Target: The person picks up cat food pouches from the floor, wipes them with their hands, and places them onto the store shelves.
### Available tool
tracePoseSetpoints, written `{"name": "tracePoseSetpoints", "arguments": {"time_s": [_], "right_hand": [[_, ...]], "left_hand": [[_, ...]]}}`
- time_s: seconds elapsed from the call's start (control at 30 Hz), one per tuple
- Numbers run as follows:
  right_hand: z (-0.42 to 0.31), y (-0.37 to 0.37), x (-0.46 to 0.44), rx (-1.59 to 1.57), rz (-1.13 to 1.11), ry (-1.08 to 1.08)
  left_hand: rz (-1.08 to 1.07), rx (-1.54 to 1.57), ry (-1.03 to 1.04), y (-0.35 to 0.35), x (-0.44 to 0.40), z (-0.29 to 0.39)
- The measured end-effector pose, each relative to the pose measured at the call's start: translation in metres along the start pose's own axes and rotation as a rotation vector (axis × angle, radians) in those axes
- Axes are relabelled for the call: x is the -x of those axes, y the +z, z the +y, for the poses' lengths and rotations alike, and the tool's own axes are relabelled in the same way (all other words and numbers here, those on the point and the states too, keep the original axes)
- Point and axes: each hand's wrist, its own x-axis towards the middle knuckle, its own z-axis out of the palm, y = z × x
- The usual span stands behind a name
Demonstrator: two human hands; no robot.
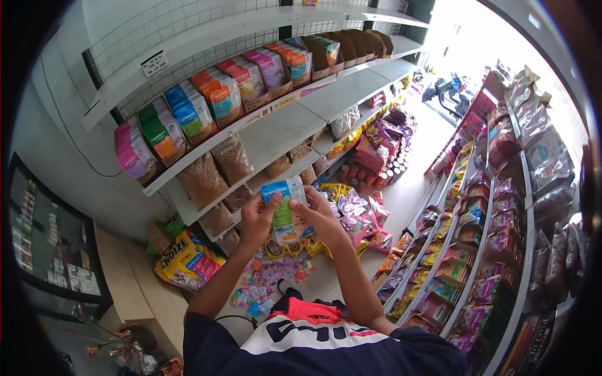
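Pouch (285, 212) is gripped between left hand (256, 220) and right hand (321, 217), one on each side edge, thumbs on its front face, both equally near. Long axis runs roughly away from the body, top end pointing outward. It's held up off the front edge of the shelf (199, 152), not touching; the row of packs (216, 99) along that shelf lies out and to the left, on the left hand's side.
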Motion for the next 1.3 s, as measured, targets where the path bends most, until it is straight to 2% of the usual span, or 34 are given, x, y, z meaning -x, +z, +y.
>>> {"name": "tracePoseSetpoints", "arguments": {"time_s": [0.17, 0.3, 0.5, 0.67, 0.73, 0.77, 0.83, 0.87, 0.97, 1.0, 1.1, 1.17, 1.3], "right_hand": [[-0.005, 0.012, -0.051, 0.141, -0.027, 0.034], [0.003, 0.01, -0.065, 0.278, 0.05, 0.057], [0.025, -0.017, -0.065, 0.333, -0.01, 0.146], [0.069, -0.065, -0.022, 0.403, 0.033, 0.301], [0.099, -0.091, 0.0, 0.274, 0.143, 0.359], [0.109, -0.102, 0.013, 0.267, 0.155, 0.363], [0.123, -0.12, 0.034, 0.115, 0.32, 0.436], [0.131, -0.133, 0.041, 0.1, 0.331, 0.438], [0.156, -0.173, 0.058, 0.121, 0.601, 0.467], [0.162, -0.185, 0.058, 0.106, 0.618, 0.47], [0.178, -0.231, 0.049, 0.027, 0.827, 0.362], [0.211, -0.277, 0.041, 0.081, 0.838, 0.368], [0.262, -0.354, 0.014, 0.269, 0.893, 0.426]], "left_hand": [[0.104, 0.091, 0.012, -0.031, -0.043, -0.002], [0.109, 0.16, -0.081, -0.045, -0.058, -0.02], [0.099, 0.207, -0.246, -0.038, -0.048, -0.04], [0.048, 0.215, -0.404, -0.021, -0.027, -0.134], [-0.124, 0.192, -0.681, -0.009, -0.019, -0.147], [-0.133, 0.188, -0.691, -0.002, -0.017, -0.15], [-0.3, -0.164, -0.607, 0.012, -0.015, -0.155], [-0.386, -0.343, -0.559, 0.017, -0.015, -0.157], [-0.36, -0.201, -0.655, 0.029, -0.026, -0.162], [-0.337, -0.125, -0.699, 0.034, -0.03, -0.164], [-0.366, -0.076, -0.723, 0.038, -0.046, -0.179], [-0.367, -0.051, -0.714, 0.052, -0.06, -0.19], [-0.223, -0.033, -0.685, 0.077, -0.084, -0.196]]}}
